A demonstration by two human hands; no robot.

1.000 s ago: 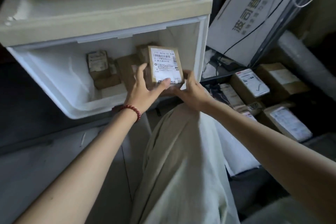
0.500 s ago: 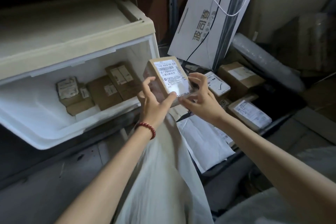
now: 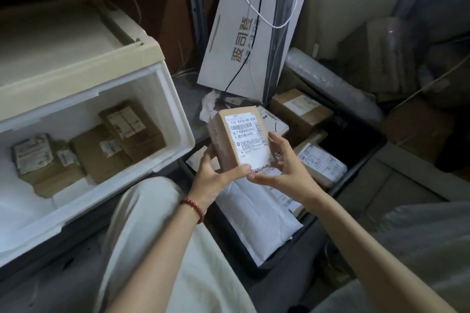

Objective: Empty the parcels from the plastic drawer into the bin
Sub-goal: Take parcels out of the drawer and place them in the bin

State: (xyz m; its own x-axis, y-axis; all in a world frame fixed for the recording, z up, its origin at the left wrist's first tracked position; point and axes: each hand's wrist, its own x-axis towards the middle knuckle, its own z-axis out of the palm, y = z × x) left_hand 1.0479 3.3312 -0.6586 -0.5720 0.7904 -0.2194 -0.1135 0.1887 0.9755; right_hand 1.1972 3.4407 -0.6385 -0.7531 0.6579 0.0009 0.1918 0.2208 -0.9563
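Head view: we've got one brown parcel (image 3: 241, 140) w/ a white label, held up in the air over the near-left part of the bin (image 3: 356, 140), not let go yet. Left hand (image 3: 213, 178) grips its lower left corner, thumb across the bottom front edge. Right hand (image 3: 282, 168) clamps the right side, fingers curled round the edge. Both hands are closed on it.

Progress, as we judge it: roughly halfway. This parcel is out of the drawer (image 3: 175, 99) and just needs dropping. Drawer, to our left and open, has approx. 4 boxes (image 3: 101, 152) on its floor, packed touching each other; maybe a 5th small one at front left, can't tell.

Bin count: at least 5 items: 3 labelled cartons (image 3: 300, 112), 1 big white mailer (image 3: 254, 213) nearest us, and 1 flat pkg under its right edge. More may be hidden below.

Around: 1 printed white board (image 3: 249, 40) leaning behind the bin, a white cable (image 3: 256, 15) and a black one hanging across it, and a red bead bracelet (image 3: 194, 208) on our left wrist.
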